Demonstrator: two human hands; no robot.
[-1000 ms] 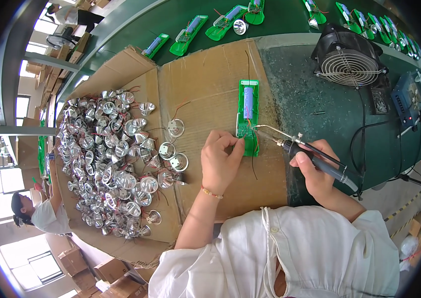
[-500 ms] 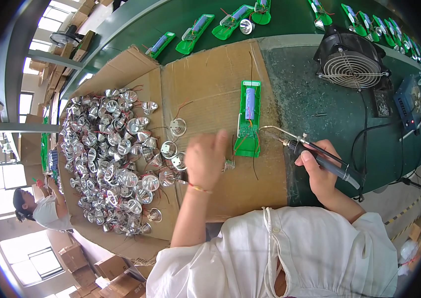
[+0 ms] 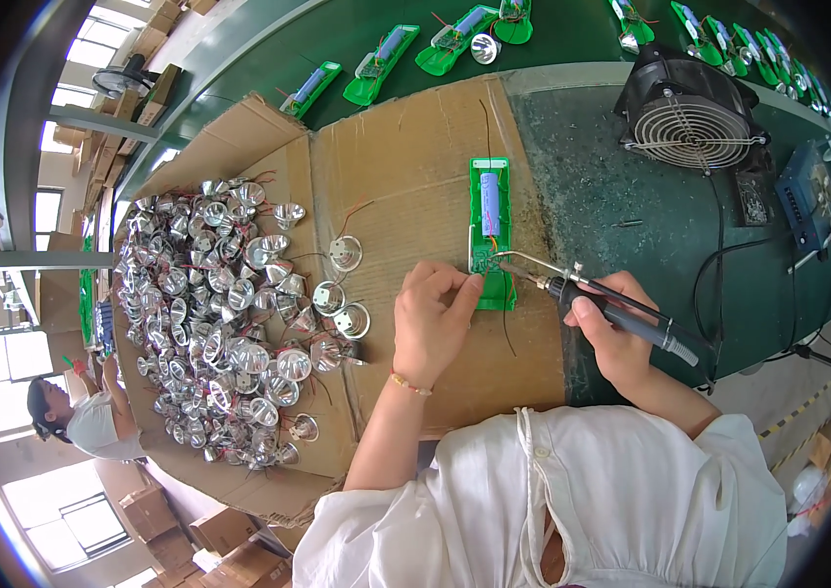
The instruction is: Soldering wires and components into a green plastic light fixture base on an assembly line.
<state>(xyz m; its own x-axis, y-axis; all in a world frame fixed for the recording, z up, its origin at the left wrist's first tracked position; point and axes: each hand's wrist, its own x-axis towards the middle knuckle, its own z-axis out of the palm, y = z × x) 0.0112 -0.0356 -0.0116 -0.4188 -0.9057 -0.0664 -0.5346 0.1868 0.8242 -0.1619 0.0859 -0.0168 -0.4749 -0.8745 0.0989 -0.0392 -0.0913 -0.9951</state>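
The green casing point(image 3: 498, 294) lay on the cardboard sheet point(image 3: 396, 167) over the desk point(image 3: 611, 176), its long axis running from twelve to six o'clock. It bore a blue cell point(image 3: 490, 204) and, toward six o'clock, a small circuit board point(image 3: 486, 258). It would probably have handled as a light, stiff plastic shell, with most of its weight in the smooth cell. The board and its thin wires looked the fragile part, easily tugged loose, so the plain side walls seemed the best place to take hold, clear of the joints and of the hot tip.

Taking the casing as the clock's centre, the left hand point(image 3: 432, 318) stood at seven o'clock, its forearm rising from the lower edge. Its fingers were curled, with thumb and forefinger drawn close together at the board's edge; whether something was pinched between them could not be told.

The right hand point(image 3: 614, 328) was at four o'clock, closed around the soldering iron point(image 3: 646, 330) in a pen-like grip. The iron slanted toward ten o'clock, its tip end near the board, with a curved metal tube point(image 3: 538, 263) running alongside. Between eight and nine o'clock lay a heap of silvery reflectors point(image 3: 229, 323).
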